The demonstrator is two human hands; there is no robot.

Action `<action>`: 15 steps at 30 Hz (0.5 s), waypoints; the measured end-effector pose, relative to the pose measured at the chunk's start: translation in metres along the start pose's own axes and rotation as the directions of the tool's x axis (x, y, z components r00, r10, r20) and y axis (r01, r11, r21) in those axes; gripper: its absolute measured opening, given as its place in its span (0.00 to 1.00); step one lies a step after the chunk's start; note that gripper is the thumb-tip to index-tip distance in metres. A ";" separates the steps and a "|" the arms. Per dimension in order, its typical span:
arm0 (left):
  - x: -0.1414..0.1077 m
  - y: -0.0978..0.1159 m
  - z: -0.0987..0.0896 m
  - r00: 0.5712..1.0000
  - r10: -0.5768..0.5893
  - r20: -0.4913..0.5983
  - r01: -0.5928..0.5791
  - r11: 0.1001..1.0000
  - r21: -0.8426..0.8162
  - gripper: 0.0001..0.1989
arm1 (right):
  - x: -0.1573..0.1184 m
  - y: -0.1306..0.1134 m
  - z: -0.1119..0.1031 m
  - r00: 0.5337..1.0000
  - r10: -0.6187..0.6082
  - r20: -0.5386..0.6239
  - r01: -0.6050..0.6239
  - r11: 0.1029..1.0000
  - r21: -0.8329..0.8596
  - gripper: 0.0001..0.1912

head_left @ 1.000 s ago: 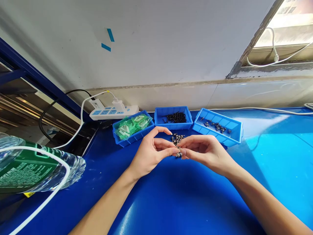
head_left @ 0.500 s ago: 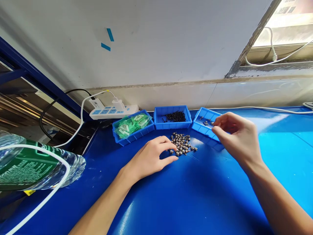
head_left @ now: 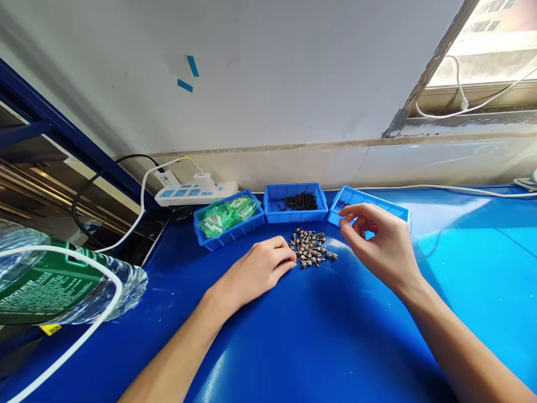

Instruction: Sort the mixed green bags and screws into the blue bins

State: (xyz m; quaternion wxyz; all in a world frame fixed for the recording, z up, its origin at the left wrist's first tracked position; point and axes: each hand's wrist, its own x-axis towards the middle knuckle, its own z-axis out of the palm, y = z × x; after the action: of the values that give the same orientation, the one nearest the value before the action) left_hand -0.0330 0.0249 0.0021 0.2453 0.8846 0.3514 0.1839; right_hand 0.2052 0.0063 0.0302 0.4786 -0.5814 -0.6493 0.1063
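Note:
A loose pile of small metal screws (head_left: 310,247) lies on the blue table. At its left edge is my left hand (head_left: 262,267), with thumb and forefinger closed together; whatever they may hold is hidden. My right hand (head_left: 380,240) is over the near side of the right blue bin (head_left: 400,212), its fingers curled and thumb and forefinger slightly apart, nothing visible between them. A small screw (head_left: 344,204) shows inside that bin; the hand covers much of the rest.
The middle blue bin (head_left: 296,216) holds black screws (head_left: 301,201). Green plastic packets (head_left: 229,215) fill the left bin (head_left: 230,234). Behind stands a white power strip (head_left: 197,193) with cables. A large water bottle (head_left: 62,282) and white cable (head_left: 111,280) are at left.
My right hand has moved left across the right bin, toward the screw pile. My left hand has drawn its thumb and forefinger together at the pile's edge.

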 end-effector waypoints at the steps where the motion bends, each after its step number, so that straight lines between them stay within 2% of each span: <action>1: 0.000 0.000 -0.001 1.000 -0.002 -0.007 0.001 1.000 -0.013 0.07 | 0.000 0.000 0.000 1.000 -0.005 0.011 0.005 1.000 0.004 0.05; 6: 0.001 0.004 -0.005 0.992 -0.007 -0.126 -0.011 0.990 -0.138 0.07 | 0.000 -0.003 0.001 0.999 0.022 0.046 -0.025 0.998 0.061 0.05; 9: 0.004 0.009 -0.004 0.975 -0.092 -0.202 0.020 0.944 -0.329 0.06 | -0.001 -0.005 0.001 0.988 0.062 0.139 -0.084 0.983 0.160 0.07; 11: 0.006 0.012 -0.002 0.949 -0.206 -0.239 0.058 0.859 -0.509 0.03 | -0.001 -0.008 0.001 0.962 0.073 0.265 -0.134 0.966 0.223 0.09; 13: 0.007 0.014 0.000 0.919 -0.310 -0.243 0.078 0.748 -0.659 0.08 | -0.003 -0.011 0.002 0.915 0.064 0.398 -0.186 0.943 0.276 0.10; 15: 0.009 0.016 0.001 0.902 -0.366 -0.227 0.080 0.661 -0.746 0.13 | -0.004 -0.013 0.003 0.862 0.042 0.505 -0.235 0.916 0.326 0.12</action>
State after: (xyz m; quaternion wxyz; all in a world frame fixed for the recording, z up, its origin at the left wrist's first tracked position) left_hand -0.0181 0.0207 0.0112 0.5252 0.6161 0.3967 0.4328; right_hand 0.1934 -0.0001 0.0355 0.3927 -0.4789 -0.6717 0.4065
